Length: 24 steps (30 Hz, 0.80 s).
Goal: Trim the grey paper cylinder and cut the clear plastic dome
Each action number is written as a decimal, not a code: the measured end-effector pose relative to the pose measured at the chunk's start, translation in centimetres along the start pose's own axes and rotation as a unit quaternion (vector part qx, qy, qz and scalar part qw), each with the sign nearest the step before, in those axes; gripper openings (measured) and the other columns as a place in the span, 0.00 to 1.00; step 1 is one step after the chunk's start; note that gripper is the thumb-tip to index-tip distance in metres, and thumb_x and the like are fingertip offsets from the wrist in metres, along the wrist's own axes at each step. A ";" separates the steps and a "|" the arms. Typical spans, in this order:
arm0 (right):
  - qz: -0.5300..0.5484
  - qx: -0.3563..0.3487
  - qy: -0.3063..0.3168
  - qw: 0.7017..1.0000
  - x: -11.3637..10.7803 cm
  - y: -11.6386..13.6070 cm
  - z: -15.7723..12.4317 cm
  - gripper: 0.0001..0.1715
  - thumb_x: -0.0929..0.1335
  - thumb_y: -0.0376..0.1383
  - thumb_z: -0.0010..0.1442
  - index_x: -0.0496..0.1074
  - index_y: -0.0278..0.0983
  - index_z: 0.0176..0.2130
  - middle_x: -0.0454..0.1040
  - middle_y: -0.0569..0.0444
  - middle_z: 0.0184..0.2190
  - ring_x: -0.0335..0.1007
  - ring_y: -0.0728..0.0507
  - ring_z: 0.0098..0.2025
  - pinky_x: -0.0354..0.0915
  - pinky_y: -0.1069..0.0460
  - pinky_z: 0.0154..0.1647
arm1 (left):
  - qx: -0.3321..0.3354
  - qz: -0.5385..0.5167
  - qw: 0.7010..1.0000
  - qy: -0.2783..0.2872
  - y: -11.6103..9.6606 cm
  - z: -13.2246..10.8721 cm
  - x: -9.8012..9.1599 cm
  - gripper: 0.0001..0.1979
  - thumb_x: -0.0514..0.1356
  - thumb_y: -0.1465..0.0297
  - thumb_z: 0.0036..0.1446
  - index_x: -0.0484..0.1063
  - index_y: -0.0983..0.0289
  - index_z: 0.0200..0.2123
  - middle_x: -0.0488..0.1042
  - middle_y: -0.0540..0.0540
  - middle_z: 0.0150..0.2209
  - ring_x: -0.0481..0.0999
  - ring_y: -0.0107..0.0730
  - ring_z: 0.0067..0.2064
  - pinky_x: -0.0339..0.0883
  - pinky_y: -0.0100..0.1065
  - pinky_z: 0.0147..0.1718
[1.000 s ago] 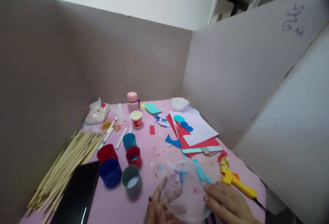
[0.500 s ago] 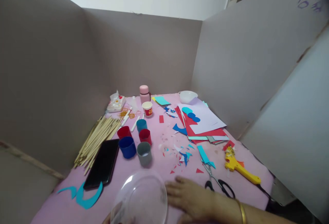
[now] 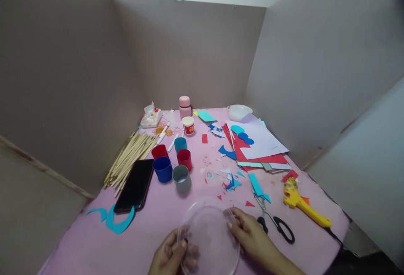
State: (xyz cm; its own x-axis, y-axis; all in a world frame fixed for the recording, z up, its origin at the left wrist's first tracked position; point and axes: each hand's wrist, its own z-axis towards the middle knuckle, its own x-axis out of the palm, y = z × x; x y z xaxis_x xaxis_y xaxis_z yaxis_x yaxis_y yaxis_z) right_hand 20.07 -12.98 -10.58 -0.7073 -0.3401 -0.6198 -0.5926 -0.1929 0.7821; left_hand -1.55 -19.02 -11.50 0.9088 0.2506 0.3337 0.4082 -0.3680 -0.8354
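A clear round plastic lid or dish (image 3: 210, 241) is held low over the near edge of the pink table. My left hand (image 3: 172, 252) grips its left rim, fingers showing through the plastic and thumb on the near side. My right hand (image 3: 252, 235) pinches the right rim between thumb and fingers. Beyond it stand small paper cylinders: a grey one (image 3: 182, 178), a dark blue one (image 3: 163, 169), two red ones (image 3: 184, 159) and a teal one (image 3: 180, 145). Black-handled scissors (image 3: 274, 220) lie right of my right hand.
A phone (image 3: 134, 185), wooden sticks (image 3: 131, 157) and teal paper offcuts (image 3: 120, 224) lie left. Paper scraps (image 3: 232, 182), coloured sheets (image 3: 261, 140) and a yellow glue gun (image 3: 306, 209) are on the right. Behind stand a paper cup (image 3: 188, 126), pink flask (image 3: 185, 108) and white bowl (image 3: 240, 112).
My right hand has gone from lying spread beside the clear plastic piece to gripping its right rim. The piece has shifted right, and the view has tilted down slightly.
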 end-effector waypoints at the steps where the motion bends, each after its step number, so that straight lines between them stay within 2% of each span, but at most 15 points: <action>1: 0.005 0.013 -0.009 1.000 0.3 -0.2 -0.4 0.22 0.58 0.40 0.64 0.71 0.30 0.48 0.74 0.54 0.23 0.70 0.45 0.23 0.65 0.53 0.23 | 0.012 0.034 0.999 0.003 -0.3 0.1 0.2 0.20 0.66 0.60 0.48 0.71 0.65 0.42 0.78 0.52 0.24 0.75 0.33 0.24 0.68 0.33 0.27; 2: 0.007 0.023 -0.019 1.000 0.6 -0.4 -0.7 0.23 0.57 0.41 0.64 0.70 0.29 0.49 0.76 0.50 0.25 0.72 0.43 0.26 0.67 0.51 0.28 | 0.027 0.072 0.997 -0.002 -0.6 0.1 0.4 0.19 0.65 0.60 0.49 0.72 0.66 0.41 0.78 0.54 0.26 0.76 0.36 0.27 0.69 0.34 0.30; 4: 0.004 0.040 -0.044 0.998 0.8 -1.1 -1.1 0.27 0.58 0.42 0.63 0.67 0.27 0.53 0.78 0.40 0.37 0.75 0.37 0.39 0.68 0.46 0.41 | 0.088 0.167 0.981 -0.052 -1.2 -0.1 0.7 0.19 0.65 0.61 0.48 0.73 0.65 0.42 0.79 0.57 0.34 0.77 0.42 0.37 0.69 0.36 0.39; 6: 0.003 0.048 -0.072 0.996 1.1 -1.8 -1.3 0.31 0.59 0.42 0.60 0.63 0.27 0.57 0.72 0.34 0.52 0.69 0.33 0.52 0.63 0.41 0.53 | 0.174 0.264 0.941 -0.124 -1.3 -0.3 1.0 0.20 0.64 0.61 0.49 0.73 0.64 0.45 0.76 0.60 0.43 0.74 0.47 0.46 0.65 0.39 0.47; 7: 0.007 0.049 -0.080 0.996 1.1 -2.1 -1.4 0.31 0.60 0.42 0.59 0.63 0.28 0.58 0.68 0.35 0.55 0.65 0.32 0.56 0.60 0.40 0.55 | 0.212 0.305 0.916 -0.148 -1.1 -0.5 1.1 0.20 0.63 0.61 0.50 0.73 0.62 0.46 0.75 0.60 0.45 0.73 0.47 0.48 0.63 0.40 0.48; 8: 0.014 0.050 -0.086 0.995 1.2 -2.4 -1.4 0.31 0.60 0.42 0.59 0.63 0.29 0.58 0.67 0.36 0.56 0.65 0.32 0.56 0.60 0.39 0.56 | 0.239 0.334 0.898 -0.159 -0.9 -0.6 1.2 0.18 0.61 0.62 0.52 0.73 0.61 0.46 0.74 0.59 0.46 0.72 0.47 0.48 0.63 0.41 0.49; 10: 0.050 0.057 -0.098 0.992 1.2 -2.5 -1.4 0.30 0.62 0.42 0.57 0.64 0.32 0.57 0.71 0.39 0.51 0.68 0.34 0.50 0.62 0.40 0.53 | 0.259 0.349 0.887 -0.153 -0.4 -0.7 1.3 0.17 0.59 0.63 0.53 0.73 0.60 0.46 0.74 0.59 0.46 0.72 0.47 0.48 0.62 0.43 0.50; 11: 0.092 0.068 -0.102 0.988 1.1 -2.4 -1.3 0.30 0.64 0.42 0.56 0.65 0.33 0.56 0.73 0.42 0.47 0.70 0.36 0.46 0.64 0.42 0.50 | 0.266 0.351 0.885 -0.153 -0.1 -0.7 1.4 0.16 0.59 0.63 0.53 0.73 0.61 0.46 0.73 0.60 0.47 0.70 0.48 0.51 0.60 0.44 0.52; 13: 0.213 0.100 -0.091 0.968 0.9 -2.0 -1.0 0.28 0.68 0.43 0.53 0.68 0.35 0.52 0.73 0.49 0.36 0.69 0.41 0.35 0.67 0.47 0.37 | 0.276 0.351 0.881 -0.157 0.3 -0.6 1.4 0.18 0.59 0.63 0.53 0.72 0.62 0.47 0.70 0.62 0.52 0.66 0.50 0.56 0.54 0.47 0.57; 14: 0.274 0.116 -0.074 0.952 0.8 -1.8 -0.9 0.26 0.69 0.44 0.52 0.69 0.36 0.48 0.71 0.53 0.32 0.67 0.45 0.29 0.66 0.50 0.30 | 0.270 0.343 0.886 -0.159 0.4 -0.6 1.4 0.20 0.60 0.63 0.53 0.71 0.63 0.49 0.69 0.63 0.54 0.64 0.51 0.58 0.52 0.48 0.59; 16: 0.360 0.134 -0.032 0.923 0.5 -1.5 -0.8 0.21 0.70 0.48 0.51 0.70 0.37 0.40 0.67 0.59 0.25 0.59 0.51 0.20 0.58 0.55 0.20 | 0.227 0.291 0.916 -0.157 0.2 -0.4 1.3 0.26 0.61 0.61 0.53 0.67 0.64 0.53 0.65 0.65 0.59 0.62 0.51 0.60 0.50 0.49 0.60; 18: 0.393 0.139 -0.009 0.909 0.4 -1.2 -0.7 0.21 0.70 0.51 0.51 0.69 0.37 0.35 0.62 0.64 0.21 0.54 0.54 0.16 0.52 0.58 0.16 | 0.152 0.195 0.961 -0.125 -0.4 -0.3 1.2 0.33 0.65 0.60 0.49 0.61 0.65 0.57 0.66 0.66 0.59 0.64 0.50 0.60 0.55 0.47 0.58; 20: 0.421 0.143 -0.004 0.896 0.3 -1.2 -0.8 0.23 0.71 0.53 0.50 0.68 0.38 0.34 0.61 0.65 0.20 0.52 0.56 0.15 0.50 0.59 0.16 | 0.054 0.084 0.993 -0.061 -0.9 -0.3 1.4 0.35 0.68 0.60 0.46 0.63 0.65 0.55 0.74 0.67 0.53 0.73 0.49 0.52 0.65 0.44 0.50; 22: 0.444 0.146 -0.003 0.884 0.4 -1.1 -0.9 0.23 0.72 0.53 0.51 0.67 0.38 0.34 0.62 0.66 0.21 0.52 0.58 0.15 0.49 0.60 0.16 | -0.039 -0.020 0.999 -0.002 -1.2 -0.4 1.7 0.30 0.69 0.60 0.45 0.70 0.66 0.50 0.79 0.65 0.46 0.79 0.47 0.43 0.70 0.40 0.39; 24: 0.460 0.146 0.000 0.876 0.6 -1.0 -0.9 0.23 0.72 0.52 0.50 0.66 0.37 0.33 0.62 0.66 0.21 0.52 0.58 0.15 0.49 0.60 0.16 | -0.093 -0.107 0.989 0.025 -1.1 -0.5 2.1 0.25 0.69 0.59 0.43 0.76 0.65 0.44 0.80 0.63 0.46 0.80 0.48 0.43 0.70 0.38 0.36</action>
State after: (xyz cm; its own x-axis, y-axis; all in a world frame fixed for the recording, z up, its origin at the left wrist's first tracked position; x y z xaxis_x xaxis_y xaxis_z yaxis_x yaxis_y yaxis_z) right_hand 20.59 -13.81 -11.64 -0.9372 -0.2282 0.2636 0.1541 0.4072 0.9003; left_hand -0.07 -18.57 -9.63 0.8005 0.2980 0.5200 0.5971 -0.4715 -0.6490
